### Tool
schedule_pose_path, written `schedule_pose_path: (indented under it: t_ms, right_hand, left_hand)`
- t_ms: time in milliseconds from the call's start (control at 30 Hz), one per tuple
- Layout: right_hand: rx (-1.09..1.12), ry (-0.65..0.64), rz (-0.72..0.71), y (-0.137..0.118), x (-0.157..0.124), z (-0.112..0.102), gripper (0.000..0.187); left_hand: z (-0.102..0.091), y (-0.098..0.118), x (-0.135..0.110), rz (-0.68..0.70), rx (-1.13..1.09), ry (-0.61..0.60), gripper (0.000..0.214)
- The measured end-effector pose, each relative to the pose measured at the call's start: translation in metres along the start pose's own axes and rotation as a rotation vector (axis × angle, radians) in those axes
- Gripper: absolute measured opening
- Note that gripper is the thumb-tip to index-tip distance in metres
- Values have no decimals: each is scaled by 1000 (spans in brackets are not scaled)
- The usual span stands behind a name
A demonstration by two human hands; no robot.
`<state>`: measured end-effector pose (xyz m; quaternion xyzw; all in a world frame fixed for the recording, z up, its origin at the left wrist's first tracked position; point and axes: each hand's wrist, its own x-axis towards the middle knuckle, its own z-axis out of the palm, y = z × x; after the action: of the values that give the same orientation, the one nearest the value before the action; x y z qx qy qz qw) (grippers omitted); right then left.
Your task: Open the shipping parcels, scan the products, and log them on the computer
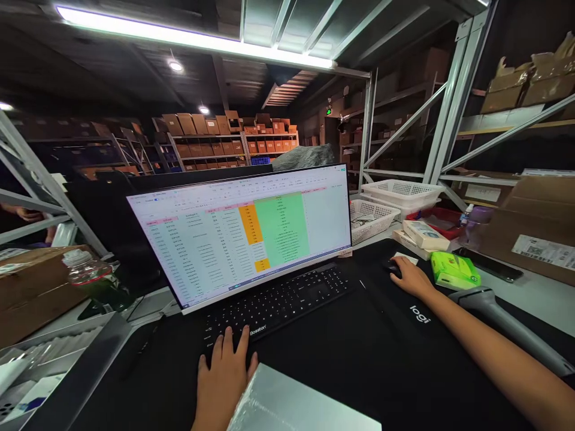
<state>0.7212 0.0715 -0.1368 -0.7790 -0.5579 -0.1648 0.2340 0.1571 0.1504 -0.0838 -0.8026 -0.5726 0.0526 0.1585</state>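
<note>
Keyboard [281,306], black, lettered "Bosston": we list it on the black mat [323,359] at the table's [543,305] middle, just before the monitor [215,239].
Left hand [220,383]: over the keyboard's near left corner, grip wide, fingers spread.
Right hand [408,278]: grip curled over a dark mouse [393,267], toward the table's right edge.
Near edge, middle: one flat silver-grey package [309,404], beside the left hand.
Left edge: one bottle [87,272], one grey tray [96,356].
Right edge: one green pack [454,269], one phone [489,265], one scanner [507,323].
Far right corner: white baskets [402,190].
Room: we note metal racks of cartons [269,145] under a tube light [197,41].
Writing: we read "logi" on the mat; the monitor's table of pink, orange and green cells is too small to read, as is the barcoded label [544,251] on the right-hand carton [532,215].
</note>
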Motion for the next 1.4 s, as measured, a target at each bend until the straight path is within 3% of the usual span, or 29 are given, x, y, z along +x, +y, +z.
schedule_pose_path:
  t_ms: [300,467,633,900,1400]
  right_hand:
    - [2,2,-9,9,1,13,47]
    - [17,14,-7,4,1,8,52]
    - [18,2,1,-4,2,1,41]
    - [34,-30,-9,-5,-2,-7,43]
    - [92,-57,-75,6,-2,6,40]
  left_hand:
    - [-8,0,1,-9,25,-68,57]
    - [-6,0,1,-7,54,-61,57]
    - [-1,0,1,-11,47,-50,57]
    - [-4,-1,0,-6,30,-70,58]
    - [1,0,2,-15,-7,-34,56]
